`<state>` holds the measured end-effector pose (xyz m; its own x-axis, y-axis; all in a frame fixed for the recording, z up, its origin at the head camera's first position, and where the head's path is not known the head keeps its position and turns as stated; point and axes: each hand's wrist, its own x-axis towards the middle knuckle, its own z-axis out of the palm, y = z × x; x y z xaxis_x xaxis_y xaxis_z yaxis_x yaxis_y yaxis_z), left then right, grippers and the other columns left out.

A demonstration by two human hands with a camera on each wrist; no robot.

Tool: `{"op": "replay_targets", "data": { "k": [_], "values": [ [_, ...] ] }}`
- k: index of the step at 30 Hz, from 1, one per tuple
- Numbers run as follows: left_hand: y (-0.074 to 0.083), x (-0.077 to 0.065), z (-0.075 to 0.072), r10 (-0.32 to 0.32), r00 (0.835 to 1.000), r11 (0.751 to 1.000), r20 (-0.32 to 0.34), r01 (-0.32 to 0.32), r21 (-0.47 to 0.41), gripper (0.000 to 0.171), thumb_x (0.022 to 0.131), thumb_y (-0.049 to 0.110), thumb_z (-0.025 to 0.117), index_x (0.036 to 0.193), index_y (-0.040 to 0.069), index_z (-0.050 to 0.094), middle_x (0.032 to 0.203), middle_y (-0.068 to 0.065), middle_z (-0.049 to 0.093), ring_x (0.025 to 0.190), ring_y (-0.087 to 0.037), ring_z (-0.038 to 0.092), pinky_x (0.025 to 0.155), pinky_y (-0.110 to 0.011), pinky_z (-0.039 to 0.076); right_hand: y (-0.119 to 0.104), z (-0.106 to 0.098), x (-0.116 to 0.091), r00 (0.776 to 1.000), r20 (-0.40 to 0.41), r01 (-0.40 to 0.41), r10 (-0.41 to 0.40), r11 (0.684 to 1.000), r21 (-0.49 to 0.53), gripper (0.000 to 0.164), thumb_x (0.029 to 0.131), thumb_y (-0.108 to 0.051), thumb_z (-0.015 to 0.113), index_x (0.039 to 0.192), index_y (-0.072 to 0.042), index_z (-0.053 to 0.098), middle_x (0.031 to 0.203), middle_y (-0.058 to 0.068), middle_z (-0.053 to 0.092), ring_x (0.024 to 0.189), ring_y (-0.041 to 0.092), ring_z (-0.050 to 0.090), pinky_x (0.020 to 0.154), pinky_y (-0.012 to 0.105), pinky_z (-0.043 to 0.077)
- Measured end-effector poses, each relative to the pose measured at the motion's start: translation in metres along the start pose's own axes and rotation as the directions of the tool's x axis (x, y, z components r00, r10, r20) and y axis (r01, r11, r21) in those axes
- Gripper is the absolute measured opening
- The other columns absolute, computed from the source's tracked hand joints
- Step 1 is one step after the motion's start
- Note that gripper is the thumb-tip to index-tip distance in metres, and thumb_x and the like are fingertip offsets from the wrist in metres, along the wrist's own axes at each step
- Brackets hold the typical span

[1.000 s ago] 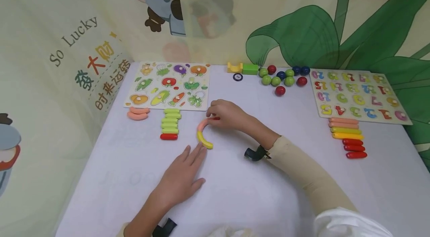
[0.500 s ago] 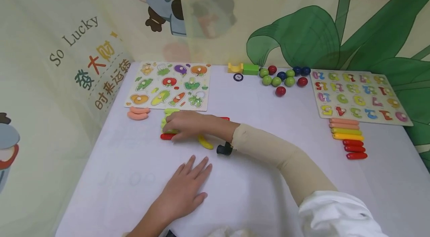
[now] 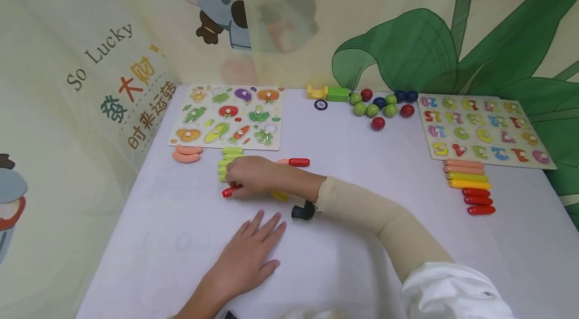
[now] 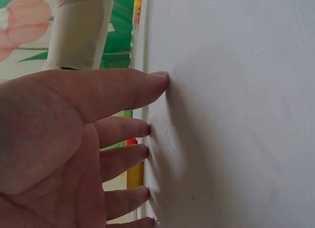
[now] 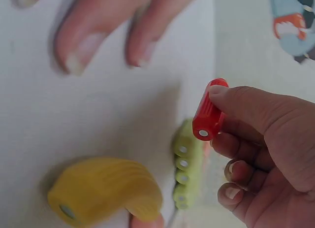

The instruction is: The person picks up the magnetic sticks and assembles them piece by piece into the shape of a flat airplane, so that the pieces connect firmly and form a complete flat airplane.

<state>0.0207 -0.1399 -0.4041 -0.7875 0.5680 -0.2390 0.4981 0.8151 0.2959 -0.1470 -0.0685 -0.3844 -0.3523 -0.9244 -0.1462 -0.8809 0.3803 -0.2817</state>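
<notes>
My right hand (image 3: 251, 176) pinches a short red magnetic stick (image 5: 209, 110) between thumb and fingers; a silver dot shows on its end. Beside that hand lie several stacked light green sticks (image 3: 232, 150), their dotted ends (image 5: 183, 178) visible in the right wrist view. Partly behind the right forearm is a chain: another red stick (image 3: 299, 162), a pink curved piece (image 3: 282, 162) and a yellow curved piece (image 5: 108, 193). My left hand (image 3: 249, 253) rests on the white table with fingers spread, its fingertips touching the surface in the left wrist view.
A vegetable puzzle board (image 3: 226, 117) lies at back left, two pink curved pieces (image 3: 186, 157) below it. At the back are green and yellow blocks (image 3: 338, 94) and several coloured balls (image 3: 379, 123). A number board (image 3: 486, 128) and more sticks (image 3: 478, 200) lie right.
My right hand has left the chain's red stick, reached left to the green stack and lifted the lower red stick from below it. My left hand has drawn back slightly from the yellow piece.
</notes>
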Motion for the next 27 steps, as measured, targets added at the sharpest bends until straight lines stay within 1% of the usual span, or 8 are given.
{"op": "replay_targets", "data": {
  "k": [3,6,10,13,15,18,23,27],
  "values": [
    [-0.001,0.000,-0.002,-0.002,1.000,1.000,0.012,0.002,-0.005,0.069,0.084,0.042,0.058,0.141,0.015,0.031,0.147,-0.003,0.021,0.133,-0.033,0.012,0.101,-0.051,0.021,0.004,-0.006,-0.017,0.997,-0.071,-0.035,0.039,0.998,0.053,0.014,0.081,-0.034,0.065,0.083,-0.020,0.067,0.075,-0.010,0.052,0.070,0.006,0.046,0.062,0.016,0.038],
    [-0.001,0.001,-0.004,-0.011,1.000,1.000,0.026,0.011,-0.002,0.068,0.085,0.043,0.058,0.141,0.015,0.032,0.147,-0.003,0.021,0.134,-0.032,0.013,0.101,-0.051,0.023,0.011,-0.010,-0.043,0.990,-0.113,-0.070,0.079,0.994,0.080,0.015,0.080,-0.034,0.068,0.082,-0.019,0.067,0.073,-0.010,0.053,0.068,0.006,0.046,0.062,0.016,0.039],
    [-0.003,0.003,-0.006,-0.024,1.000,1.000,0.014,0.024,0.009,0.068,0.084,0.043,0.059,0.140,0.014,0.034,0.146,-0.004,0.024,0.133,-0.032,0.016,0.100,-0.051,0.025,0.023,-0.008,-0.083,0.978,-0.104,-0.168,0.180,0.980,0.110,0.014,0.077,-0.033,0.070,0.079,-0.019,0.067,0.070,-0.010,0.053,0.066,0.008,0.047,0.060,0.019,0.041],
    [-0.006,0.006,-0.006,-0.038,0.999,0.999,-0.012,0.038,0.031,0.068,0.083,0.043,0.060,0.139,0.014,0.036,0.145,-0.005,0.026,0.132,-0.032,0.019,0.099,-0.050,0.027,0.031,0.001,-0.109,0.959,-0.074,-0.262,0.274,0.955,0.140,0.013,0.075,-0.031,0.073,0.077,-0.020,0.067,0.067,-0.010,0.053,0.064,0.008,0.048,0.059,0.019,0.042],
    [-0.008,0.008,-0.006,-0.046,0.999,0.998,-0.024,0.047,0.049,0.069,0.082,0.043,0.061,0.139,0.013,0.036,0.145,-0.006,0.027,0.132,-0.032,0.020,0.099,-0.049,0.028,0.035,0.009,-0.122,0.946,-0.049,-0.310,0.320,0.939,0.149,0.013,0.074,-0.031,0.074,0.075,-0.020,0.066,0.064,-0.010,0.052,0.063,0.009,0.048,0.059,0.020,0.042],
    [-0.010,0.010,-0.007,-0.056,0.998,0.996,-0.027,0.058,0.066,0.070,0.082,0.044,0.061,0.140,0.014,0.035,0.145,-0.006,0.027,0.132,-0.032,0.020,0.099,-0.048,0.028,0.038,0.019,-0.134,0.934,-0.038,-0.344,0.354,0.924,0.168,0.014,0.074,-0.032,0.074,0.074,-0.022,0.065,0.062,-0.012,0.051,0.060,0.008,0.049,0.058,0.020,0.042],
    [-0.012,0.013,-0.011,-0.053,0.998,0.997,-0.040,0.055,0.055,0.070,0.081,0.044,0.062,0.139,0.014,0.036,0.144,-0.006,0.028,0.131,-0.033,0.022,0.099,-0.048,0.029,0.038,0.027,-0.139,0.937,-0.085,-0.319,0.339,0.928,0.193,0.015,0.074,-0.034,0.073,0.074,-0.023,0.063,0.061,-0.013,0.051,0.060,0.007,0.048,0.057,0.021,0.042],
    [-0.014,0.013,-0.014,-0.068,0.997,0.997,-0.032,0.069,0.040,0.071,0.081,0.045,0.062,0.140,0.015,0.035,0.145,-0.005,0.027,0.131,-0.032,0.022,0.099,-0.046,0.029,0.037,0.029,-0.137,0.939,-0.082,-0.311,0.334,0.927,0.209,0.015,0.073,-0.034,0.073,0.076,-0.024,0.063,0.062,-0.014,0.051,0.060,0.006,0.048,0.058,0.020,0.042]
  ]
}}
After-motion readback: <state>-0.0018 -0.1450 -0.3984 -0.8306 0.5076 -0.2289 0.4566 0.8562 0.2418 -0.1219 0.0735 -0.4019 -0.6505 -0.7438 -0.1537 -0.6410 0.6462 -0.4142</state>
